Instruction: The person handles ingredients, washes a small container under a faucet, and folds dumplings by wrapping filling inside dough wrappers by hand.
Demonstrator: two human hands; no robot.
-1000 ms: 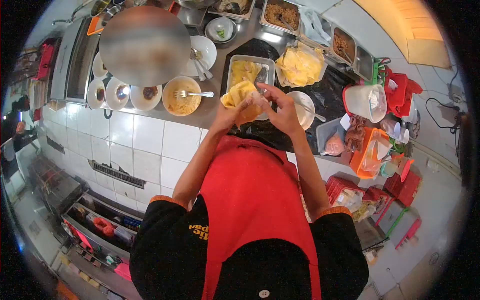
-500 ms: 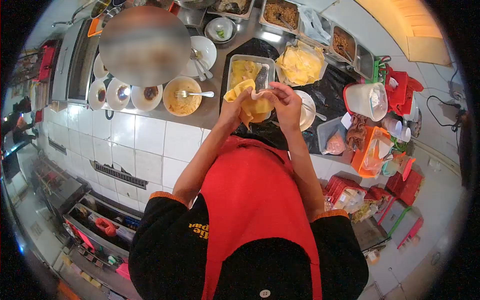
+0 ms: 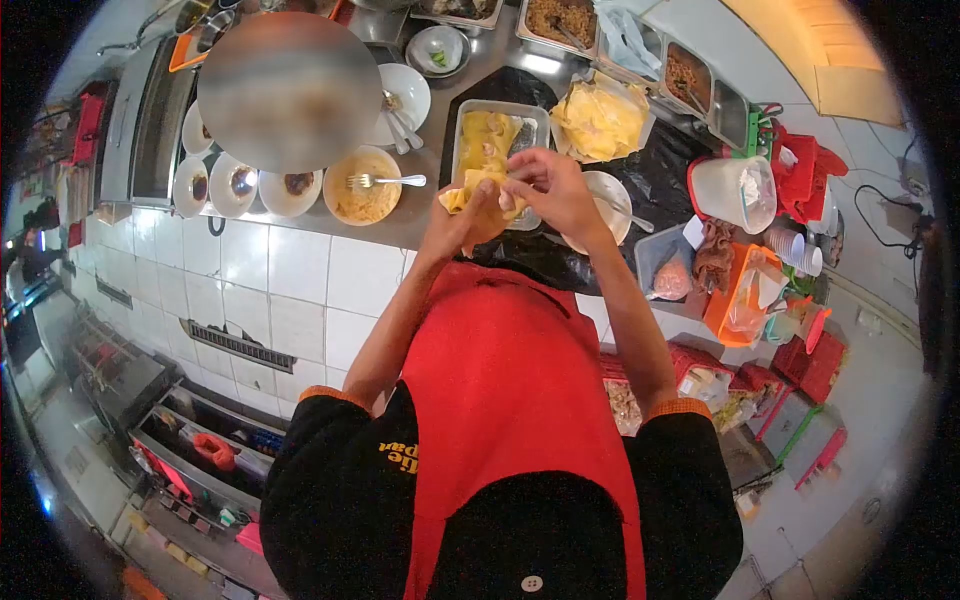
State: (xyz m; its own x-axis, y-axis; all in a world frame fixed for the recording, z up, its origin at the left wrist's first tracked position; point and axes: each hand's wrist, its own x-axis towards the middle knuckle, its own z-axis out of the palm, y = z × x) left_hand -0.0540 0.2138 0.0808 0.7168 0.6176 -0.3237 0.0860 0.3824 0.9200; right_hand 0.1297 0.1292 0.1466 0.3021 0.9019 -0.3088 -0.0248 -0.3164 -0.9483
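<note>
A yellow dumpling wrapper [image 3: 476, 183] is gathered between my two hands, above the near end of a clear tray [image 3: 543, 130]. My left hand [image 3: 462, 222] is closed around it from below. The fingers of my right hand [image 3: 558, 192] pinch its right edge, where a bit of pale filling shows. Several folded yellow dumplings [image 3: 487, 135] lie in the tray. To the right sits a stack of flat yellow wrappers [image 3: 600, 118]. Close to my right wrist is a white bowl [image 3: 608, 188] with a spoon [image 3: 632, 215] in it.
On the left stand a bowl with a fork [image 3: 372, 181] and several bowls with dark sauce [image 3: 299, 184]. Metal pans of minced filling [image 3: 556, 24] line the back. A white tub [image 3: 733, 192], a box with pink contents [image 3: 672, 275] and an orange basket [image 3: 728, 300] stand right.
The wrapper, spread and hanging half a second ago, is now folded into a smaller bundle. My right hand has moved in and turned over its edge.
</note>
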